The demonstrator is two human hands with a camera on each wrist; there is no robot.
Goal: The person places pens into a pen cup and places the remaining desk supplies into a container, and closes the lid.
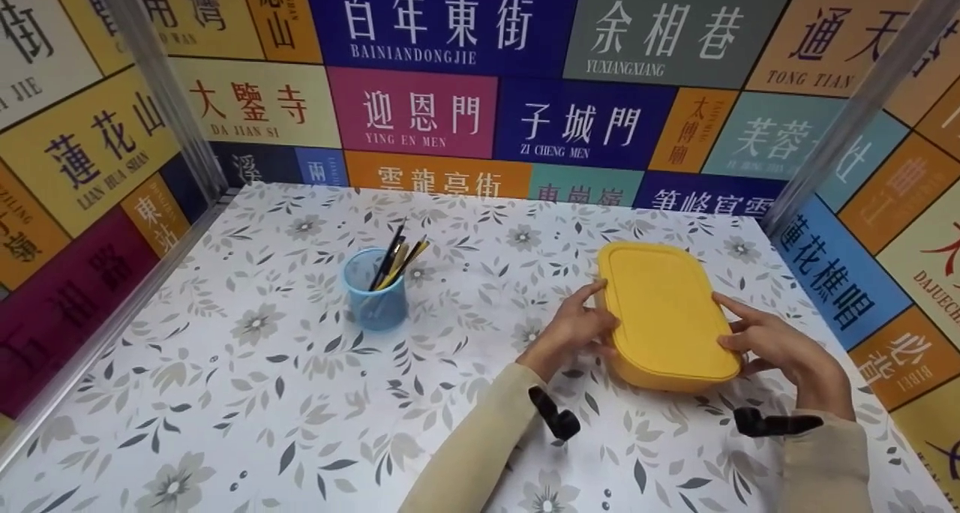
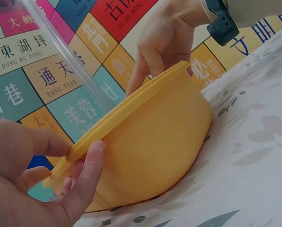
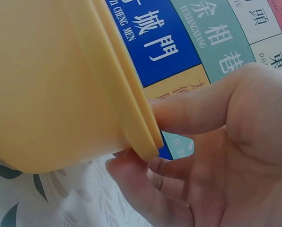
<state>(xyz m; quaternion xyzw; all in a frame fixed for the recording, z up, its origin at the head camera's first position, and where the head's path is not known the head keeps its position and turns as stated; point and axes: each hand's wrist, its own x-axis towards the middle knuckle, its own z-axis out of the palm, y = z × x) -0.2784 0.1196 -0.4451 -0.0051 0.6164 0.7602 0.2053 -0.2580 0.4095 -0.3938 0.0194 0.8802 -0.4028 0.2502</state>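
Observation:
A yellow lidded food container point(image 1: 667, 310) with rounded corners is at the right of the table, its flat lid facing up. On its left long side, my left hand point(image 1: 574, 329) grips the rim; the left wrist view shows fingers point(image 2: 86, 179) tucked below the edge. At the opposite side my right hand point(image 1: 780, 340) pinches the rim between the thumb and fingers, and one fingertip point(image 3: 119, 165) shows under the lip in the right wrist view. The container's underside point(image 2: 145, 194) is at the tabletop in the left wrist view.
A light blue cup point(image 1: 376, 292) holding several slim brushes or pens stands left of the container. White cloth with grey flowers and leaves covers the table point(image 1: 300, 393). Coloured sign panels point(image 1: 442, 25) wall in the back and both sides, with clear corner posts point(image 1: 855, 100).

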